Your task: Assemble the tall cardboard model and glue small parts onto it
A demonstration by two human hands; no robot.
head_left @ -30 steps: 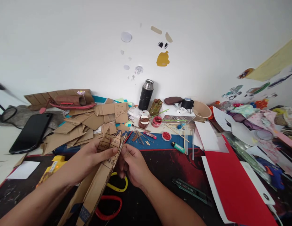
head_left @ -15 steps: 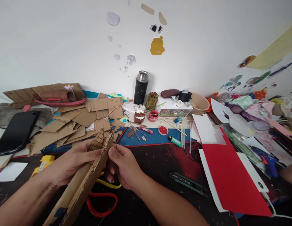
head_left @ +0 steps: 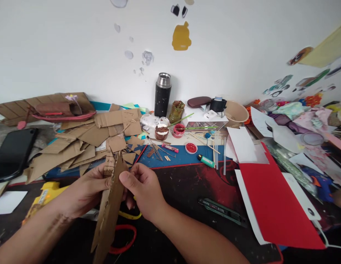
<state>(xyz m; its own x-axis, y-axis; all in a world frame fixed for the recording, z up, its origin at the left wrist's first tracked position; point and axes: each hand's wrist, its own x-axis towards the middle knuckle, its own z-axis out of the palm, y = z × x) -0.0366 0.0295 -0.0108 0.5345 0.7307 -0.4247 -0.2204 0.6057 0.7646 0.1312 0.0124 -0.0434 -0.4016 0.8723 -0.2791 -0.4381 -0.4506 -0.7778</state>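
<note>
Cardboard strip (head_left: 112,209) at seven o'clock hangs tilted between my two hands, two long layers lying close together; folded or separate, I can't tell. My left hand (head_left: 89,187) clamps its upper end between thumb and fingers; my right hand (head_left: 145,190) sets its thumb against the facing side, the other fingers curled behind, partly hidden. Judging from my feed, the strip is already cut long and narrow but not finished: its edges look raw, and I see no paint on it. Just beside its lower end are the scissors (head_left: 126,227), partly hidden; the cutter (head_left: 222,212) rests at five, neither in hand. Farther out, a cardboard heap (head_left: 85,137) lies loose toward nine, and open paint jars (head_left: 161,135) stand near the dial's centre. Past the heap, a model boat (head_left: 59,113) looks assembled and coloured.
</note>
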